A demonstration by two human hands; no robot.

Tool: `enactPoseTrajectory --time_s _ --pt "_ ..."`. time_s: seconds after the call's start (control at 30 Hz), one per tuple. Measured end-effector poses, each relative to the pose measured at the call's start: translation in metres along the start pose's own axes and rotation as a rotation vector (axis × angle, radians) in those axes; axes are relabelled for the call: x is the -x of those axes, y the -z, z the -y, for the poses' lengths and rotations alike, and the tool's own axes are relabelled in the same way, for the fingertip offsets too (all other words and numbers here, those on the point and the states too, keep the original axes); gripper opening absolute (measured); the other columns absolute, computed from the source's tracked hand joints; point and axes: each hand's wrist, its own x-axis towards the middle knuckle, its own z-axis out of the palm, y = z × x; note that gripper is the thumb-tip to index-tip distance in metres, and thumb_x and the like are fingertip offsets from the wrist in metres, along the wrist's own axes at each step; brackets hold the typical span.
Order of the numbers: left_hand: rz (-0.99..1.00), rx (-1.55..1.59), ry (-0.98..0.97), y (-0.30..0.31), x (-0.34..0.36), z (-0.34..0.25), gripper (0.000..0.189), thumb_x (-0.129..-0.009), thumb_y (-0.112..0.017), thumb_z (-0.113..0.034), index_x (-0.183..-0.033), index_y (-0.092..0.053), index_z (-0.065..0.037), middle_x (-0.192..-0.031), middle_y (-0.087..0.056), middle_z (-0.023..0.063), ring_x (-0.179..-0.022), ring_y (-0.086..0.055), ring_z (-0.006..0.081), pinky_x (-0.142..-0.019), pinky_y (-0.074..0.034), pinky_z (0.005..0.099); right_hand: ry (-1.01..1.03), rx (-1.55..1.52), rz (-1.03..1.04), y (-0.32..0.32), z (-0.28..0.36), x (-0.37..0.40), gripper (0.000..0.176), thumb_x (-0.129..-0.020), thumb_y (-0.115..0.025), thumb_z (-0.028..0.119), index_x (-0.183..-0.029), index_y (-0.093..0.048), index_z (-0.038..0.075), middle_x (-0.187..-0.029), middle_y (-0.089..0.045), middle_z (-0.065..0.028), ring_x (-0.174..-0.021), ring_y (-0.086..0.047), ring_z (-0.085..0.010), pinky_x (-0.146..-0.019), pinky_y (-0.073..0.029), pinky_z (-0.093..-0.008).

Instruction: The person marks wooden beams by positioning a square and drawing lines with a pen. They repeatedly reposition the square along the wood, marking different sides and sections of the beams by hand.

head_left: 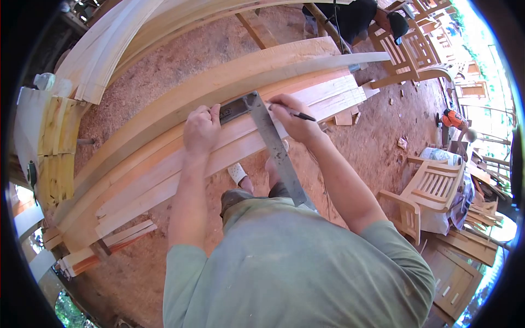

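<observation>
Planks (153, 175) of pale wood lie stacked under both hands, a steel square (276, 153) laid across them. Left hand (201, 130) closes its fingers over the thick stock, pressing it to the edge; rigid and thin-bladed, it likely handles best from there. Right hand (295, 121) pinches a pen (299, 114) just beside the blade. Beyond the fingers, slatted chairs (404, 50)

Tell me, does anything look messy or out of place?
Nothing looks damaged. Small wood scraps lie scattered on the sawdust-covered ground right of the planks. The left hand holds a square across them; the right hand holds a pen.
</observation>
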Motion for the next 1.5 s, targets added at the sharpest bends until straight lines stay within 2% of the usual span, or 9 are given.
enactPoseTrajectory --time_s 0.13,0.43,0.53,0.6,0.67,0.9,1.07,1.27,1.5 --pt "0.031 0.025 0.015 0.007 -0.001 0.007 0.050 -0.102 -0.057 -0.037 -0.071 -0.066 0.002 -0.084 -0.068 0.0202 -0.082 -0.066 0.0411 -0.074 -0.052 0.0499 -0.089 -0.364 -0.134 -0.001 0.004 0.005 0.030 -0.101 -0.055 0.013 -0.124 -0.062 -0.006 -0.109 -0.070 -0.0126 -0.106 -0.065 -0.0173 -0.094 -0.050 -0.0298" --pt "0.104 0.022 0.038 0.031 0.007 0.042 0.050 -0.102 -0.057 -0.039 -0.073 -0.065 0.001 -0.080 -0.066 0.0226 -0.078 -0.066 0.0433 -0.070 -0.051 0.0504 -0.081 -0.331 -0.058 -0.019 0.003 0.025 0.035 -0.097 -0.061 0.023 -0.120 -0.066 -0.003 -0.108 -0.072 -0.0159 -0.105 -0.067 -0.0215 -0.093 -0.051 -0.0332" --pt "0.082 0.023 0.027 0.033 0.007 0.040 0.048 -0.101 -0.059 -0.037 -0.072 -0.065 0.001 -0.079 -0.066 0.0221 -0.076 -0.065 0.0432 -0.068 -0.051 0.0494 -0.055 -0.295 0.012 -0.028 0.001 0.024 0.029 -0.100 -0.058 0.015 -0.121 -0.063 -0.004 -0.108 -0.070 -0.0118 -0.105 -0.066 -0.0172 -0.093 -0.051 -0.0308" --pt "0.068 0.008 0.017 0.032 0.006 0.041 0.048 -0.101 -0.060 -0.036 -0.072 -0.065 0.001 -0.078 -0.066 0.0216 -0.075 -0.065 0.0430 -0.067 -0.051 0.0489 -0.021 -0.268 -0.002 -0.033 0.002 0.020 0.029 -0.099 -0.058 0.015 -0.120 -0.064 -0.004 -0.108 -0.071 -0.0135 -0.103 -0.068 -0.0190 -0.091 -0.053 -0.0321" --pt "0.070 0.009 -0.014 0.029 0.006 0.044 0.048 -0.101 -0.059 -0.035 -0.070 -0.064 0.001 -0.078 -0.066 0.0212 -0.074 -0.065 0.0429 -0.067 -0.051 0.0490 0.039 -0.186 -0.078 -0.038 0.005 0.016 0.030 -0.095 -0.061 0.021 -0.114 -0.068 -0.001 -0.100 -0.073 -0.0191 -0.094 -0.071 -0.0308 -0.085 -0.055 -0.0372" --pt "0.050 0.016 -0.009 0.028 0.006 0.044 0.048 -0.101 -0.060 -0.035 -0.069 -0.063 0.001 -0.077 -0.066 0.0213 -0.074 -0.065 0.0427 -0.066 -0.051 0.0492 0.020 -0.066 -0.019 -0.037 0.022 0.011 0.024 -0.094 -0.062 0.015 -0.108 -0.068 -0.002 -0.091 -0.072 -0.0184 -0.087 -0.072 -0.0269 -0.079 -0.055 -0.0362" --pt "0.034 0.001 -0.017 0.029 0.007 0.043 0.047 -0.100 -0.061 -0.034 -0.070 -0.065 0.001 -0.076 -0.066 0.0210 -0.073 -0.065 0.0425 -0.065 -0.051 0.0486 0.103 -0.026 -0.046 -0.043 0.019 0.009 0.018 -0.093 -0.061 0.016 -0.101 -0.068 0.002 -0.089 -0.070 -0.0203 -0.088 -0.068 -0.0382 -0.079 -0.054 -0.0444" --pt "0.032 0.020 -0.065 0.029 0.007 0.044 0.046 -0.100 -0.061 -0.034 -0.070 -0.065 0.001 -0.078 -0.066 0.0204 -0.073 -0.065 0.0415 -0.065 -0.051 0.0482 0.281 0.126 -0.048 -0.040 0.008 0.013 0.014 -0.090 -0.062 0.013 -0.096 -0.068 0.002 -0.083 -0.068 -0.0175 -0.083 -0.067 -0.0360 -0.075 -0.053 -0.0433" --pt "0.066 -0.008 -0.010 0.031 0.007 0.041 0.043 -0.101 -0.061 -0.033 -0.078 -0.067 0.003 -0.080 -0.067 0.0232 -0.076 -0.066 0.0432 -0.067 -0.051 0.0478 0.274 0.044 -0.127 -0.046 0.016 0.012 0.011 -0.086 -0.063 0.011 -0.092 -0.066 0.001 -0.083 -0.067 -0.0195 -0.085 -0.065 -0.0402 -0.077 -0.052 -0.0474"
